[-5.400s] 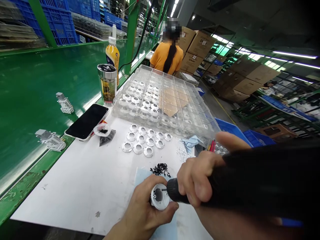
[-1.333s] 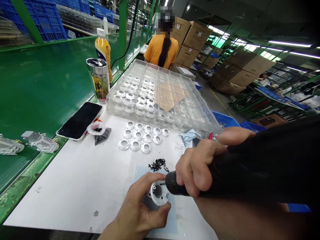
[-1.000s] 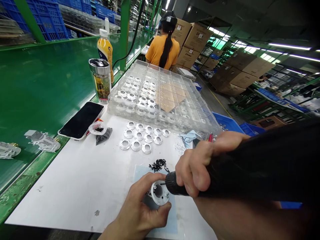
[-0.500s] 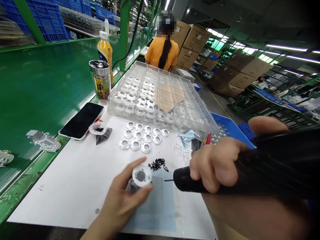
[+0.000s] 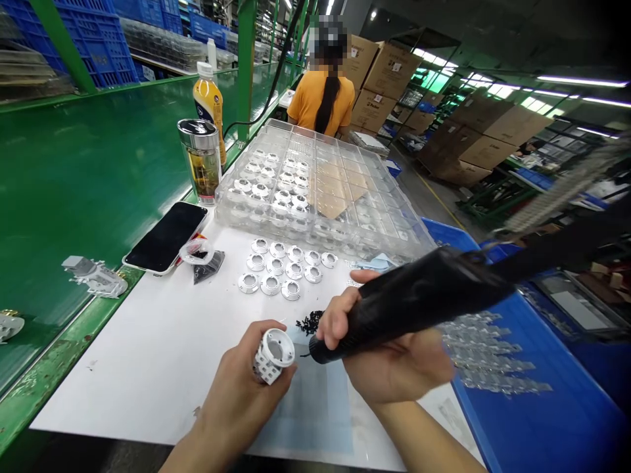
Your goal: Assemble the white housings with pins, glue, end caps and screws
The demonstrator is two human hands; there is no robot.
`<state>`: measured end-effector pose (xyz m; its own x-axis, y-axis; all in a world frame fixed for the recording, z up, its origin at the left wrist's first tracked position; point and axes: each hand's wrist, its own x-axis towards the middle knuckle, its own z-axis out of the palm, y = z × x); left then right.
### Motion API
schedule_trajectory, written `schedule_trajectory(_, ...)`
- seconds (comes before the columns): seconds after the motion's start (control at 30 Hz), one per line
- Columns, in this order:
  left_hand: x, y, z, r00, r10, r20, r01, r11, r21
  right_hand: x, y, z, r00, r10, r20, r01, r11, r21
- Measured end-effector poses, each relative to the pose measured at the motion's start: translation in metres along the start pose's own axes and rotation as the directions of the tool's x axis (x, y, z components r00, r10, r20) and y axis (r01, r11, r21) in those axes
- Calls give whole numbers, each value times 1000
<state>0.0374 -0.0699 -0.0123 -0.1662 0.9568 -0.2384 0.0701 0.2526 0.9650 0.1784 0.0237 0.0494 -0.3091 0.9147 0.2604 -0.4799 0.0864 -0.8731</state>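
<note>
My left hand (image 5: 244, 384) grips a small white cylindrical part (image 5: 274, 355), its round open end tilted up toward me and square cut-outs along its side. In my right hand (image 5: 389, 355) is a black electric screwdriver (image 5: 414, 299), its thin bit pointing left, a short gap from the white part. Just beyond the bit lies a pile of small black screws (image 5: 309, 322), partly hidden by my right hand. Several white ring-shaped parts (image 5: 275, 266) are laid in rows on the white table sheet (image 5: 162, 348). A bluish mat (image 5: 315, 414) lies beneath my hands.
A clear compartment tray (image 5: 340, 164) with ring parts stands at the back. Left are a phone (image 5: 165, 236), a glass tumbler (image 5: 200, 164), a juice bottle (image 5: 210, 105) and another white assembly (image 5: 96, 276). A blue bin (image 5: 537, 420) with clear parts is right. A person in orange (image 5: 320, 102) sits ahead.
My right hand has swung the screwdriver left and turned it, bringing the bit nearer the white part. The part in my left hand is tilted so its side shows. The blue bin is more visible.
</note>
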Motion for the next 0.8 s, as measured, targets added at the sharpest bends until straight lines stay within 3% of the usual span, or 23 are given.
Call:
schedule_trajectory(0.1, 0, -2, 3, 993, 95, 75, -99, 993, 59, 1, -16, 7, 999, 24, 28, -26, 996, 81)
schedule_trajectory(0.23, -2, -2, 7, 986, 163, 37, -164, 986, 25, 0, -30, 11, 995, 48, 82, -57, 992, 114)
schedule_trajectory(0.37, -6, -2, 8, 998, 31, 51, -15, 956, -293, -2, -48, 10, 996, 62, 66, -70, 989, 134)
schedule_trajectory(0.5, -11, 6, 13, 977, -131, 166, 207, 759, -618, -3, -63, 7, 998, 41, 48, -49, 982, 184)
schedule_trajectory(0.6, -14, 13, 18, 959, -203, 200, 284, 637, -717, -3, -65, 7, 997, 30, 67, -43, 976, 214)
schedule_trajectory(0.7, -15, 12, 19, 962, -204, 180, 270, 645, -715, 2, -65, 11, 992, 65, 106, -86, 976, 199)
schedule_trajectory(0.8, -10, 5, 13, 979, -139, 147, 202, 721, -663, 6, -65, 15, 994, 61, 86, -74, 985, 156)
